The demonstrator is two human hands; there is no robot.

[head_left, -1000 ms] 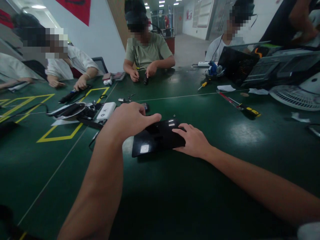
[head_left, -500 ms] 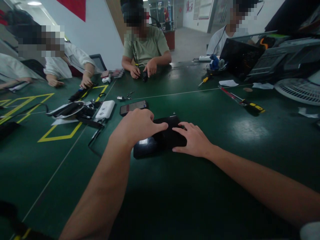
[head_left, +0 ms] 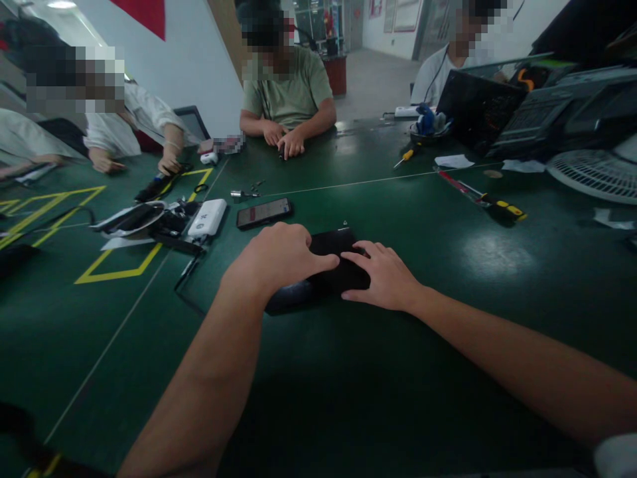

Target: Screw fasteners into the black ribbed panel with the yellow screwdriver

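Note:
A flat, glossy black object (head_left: 326, 282), its kind unclear, lies on the dark green table in front of me. My left hand (head_left: 276, 259) covers its left part, thumb stretched across the top and the other fingers bent out of sight over the far side. At the right end, my right hand (head_left: 388, 275) holds the object between thumb and fingers, the fingertips on its upper face. Both thumbs point inward. A small shiny bit (head_left: 344, 224) shows at the object's far edge. Just beyond my left hand lies a smartphone (head_left: 263, 214) with its screen lit.
To the left are a white power bank (head_left: 208, 218), cables and yellow tape markings (head_left: 112, 273). Small metal parts (head_left: 243, 194) lie past the phone. On the right are a screwdriver (head_left: 502, 210), a yellow screwdriver (head_left: 405, 158), a white fan grille (head_left: 594, 179) and computer casings (head_left: 537, 123). Several people sit around.
My left hand and its thumb have shifted slightly right over the black object; its glossy highlight has dimmed. The right hand has barely moved. Across the table, a person's hands have come together.

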